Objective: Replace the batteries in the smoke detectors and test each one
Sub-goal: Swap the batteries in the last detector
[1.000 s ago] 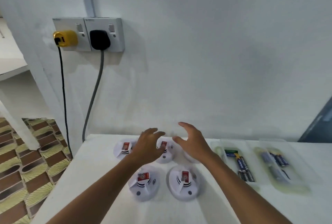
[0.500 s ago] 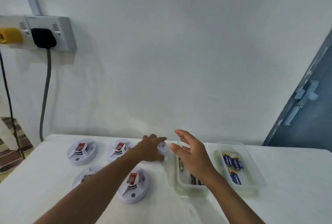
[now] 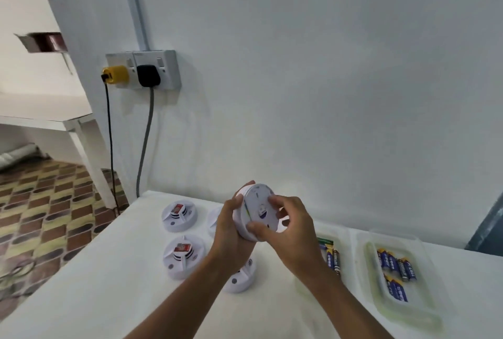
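Observation:
I hold one white round smoke detector (image 3: 255,209) lifted above the table, its back side turned toward me. My left hand (image 3: 228,227) grips its left rim from behind. My right hand (image 3: 288,227) curls its fingers and thumb round the right and lower edge of the back plate. Several more white detectors lie face up on the white table (image 3: 109,284): one at the far left (image 3: 179,216), one nearer (image 3: 183,255), one partly hidden under my left forearm (image 3: 241,278), and another behind my left hand (image 3: 213,219).
Two clear plastic trays hold blue batteries: the nearer tray (image 3: 330,254) by my right wrist, the other tray (image 3: 397,270) further right. A wall socket (image 3: 144,69) with a yellow and a black plug is above the table's left corner, cables hanging down. The table's left edge drops to a patterned floor.
Both hands have picked one detector up from the table and turned it so its back faces me. The camera has swung back to the left.

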A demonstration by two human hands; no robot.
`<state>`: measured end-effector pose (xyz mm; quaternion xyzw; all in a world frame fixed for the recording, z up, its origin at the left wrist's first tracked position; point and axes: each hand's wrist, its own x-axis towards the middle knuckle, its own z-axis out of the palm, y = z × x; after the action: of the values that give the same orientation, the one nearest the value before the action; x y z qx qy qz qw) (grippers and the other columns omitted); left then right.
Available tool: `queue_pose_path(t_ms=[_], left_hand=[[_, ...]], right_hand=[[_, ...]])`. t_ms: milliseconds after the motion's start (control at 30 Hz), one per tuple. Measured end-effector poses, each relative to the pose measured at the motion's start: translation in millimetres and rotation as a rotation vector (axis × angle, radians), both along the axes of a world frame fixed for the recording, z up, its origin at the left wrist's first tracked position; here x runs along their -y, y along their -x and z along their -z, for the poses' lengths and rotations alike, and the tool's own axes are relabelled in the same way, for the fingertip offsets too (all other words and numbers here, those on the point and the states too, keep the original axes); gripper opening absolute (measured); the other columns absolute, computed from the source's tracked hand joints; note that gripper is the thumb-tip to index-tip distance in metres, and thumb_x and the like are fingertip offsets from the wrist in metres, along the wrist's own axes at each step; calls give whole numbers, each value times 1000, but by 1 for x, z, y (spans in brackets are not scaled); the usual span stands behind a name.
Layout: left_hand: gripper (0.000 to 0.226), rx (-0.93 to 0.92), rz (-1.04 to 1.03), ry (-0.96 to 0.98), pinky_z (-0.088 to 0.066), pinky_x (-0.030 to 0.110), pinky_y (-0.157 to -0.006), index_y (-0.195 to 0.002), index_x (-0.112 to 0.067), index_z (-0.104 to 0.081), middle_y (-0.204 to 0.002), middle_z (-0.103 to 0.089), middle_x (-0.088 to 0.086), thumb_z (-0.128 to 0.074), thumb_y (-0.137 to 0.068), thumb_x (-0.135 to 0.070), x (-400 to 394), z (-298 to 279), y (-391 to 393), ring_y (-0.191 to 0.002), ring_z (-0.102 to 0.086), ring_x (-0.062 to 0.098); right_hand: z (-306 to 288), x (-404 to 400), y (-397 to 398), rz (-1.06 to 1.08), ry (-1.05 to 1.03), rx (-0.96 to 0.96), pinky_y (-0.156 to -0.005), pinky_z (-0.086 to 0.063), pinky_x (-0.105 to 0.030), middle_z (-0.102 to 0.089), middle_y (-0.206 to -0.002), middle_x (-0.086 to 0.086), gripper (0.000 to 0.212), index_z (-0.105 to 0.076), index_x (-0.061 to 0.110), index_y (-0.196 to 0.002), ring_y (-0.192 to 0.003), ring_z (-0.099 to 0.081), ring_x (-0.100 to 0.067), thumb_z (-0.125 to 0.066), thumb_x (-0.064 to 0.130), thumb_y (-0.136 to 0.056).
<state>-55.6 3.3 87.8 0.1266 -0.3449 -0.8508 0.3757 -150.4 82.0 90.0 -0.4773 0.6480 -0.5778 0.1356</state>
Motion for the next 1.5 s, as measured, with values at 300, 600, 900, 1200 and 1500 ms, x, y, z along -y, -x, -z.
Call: queue_pose_path(t_ms=[300, 600, 900, 1200, 1500], left_hand=[[33, 107, -58, 25, -51, 44, -83, -100, -21, -74, -98, -71, 15, -59, -75, -36, -21, -5, -3, -86, -69, 27], [51, 273, -78, -95, -48, 50, -93, -110, -14, -68, -105, -68, 20, -56, -71, -45, -16, -1, -3, -98, -62, 33], [39, 248, -162, -280, -43, 50, -94, -107, -14, -62, -104, -64, 19, -42, -90, -43, 8, 3, -24, -100, -56, 34], [41, 237, -230, -322, -43, 57, -91, -121, -19, -58, -114, -61, 17, -42, -92, -42, 55, 9, -63, -106, -55, 37], [36, 228, -157, -353, -44, 58, -95, -114, -18, -62, -113, -63, 18, -48, -89, -40, 73, 21, -67, -109, -55, 38]], right_hand=[[-19, -9, 17, -151, -94, -7, -61, -45, -11, -59, -94, 5, 59, -56, 20, -99, -82, -52, -8, -93, 30, -54], [-14, -9, 23, -186, -135, -77, -63, -50, -15, -62, -95, 6, 57, -55, 20, -102, -86, -58, -10, -89, 32, -58], [6, 15, -3, 74, 64, 89, -59, -49, -9, -59, -105, 3, 48, -55, 16, -115, -89, -59, -7, -79, 22, -74], [45, 97, 23, 164, -640, -297, -70, -43, -28, -59, -108, -14, 47, -60, 6, -107, -98, -59, -33, -69, 38, -73], [82, 111, 17, 204, -907, -534, -85, -43, -33, -61, -117, -11, 26, -56, 9, -107, -112, -54, -31, -54, 25, -87]])
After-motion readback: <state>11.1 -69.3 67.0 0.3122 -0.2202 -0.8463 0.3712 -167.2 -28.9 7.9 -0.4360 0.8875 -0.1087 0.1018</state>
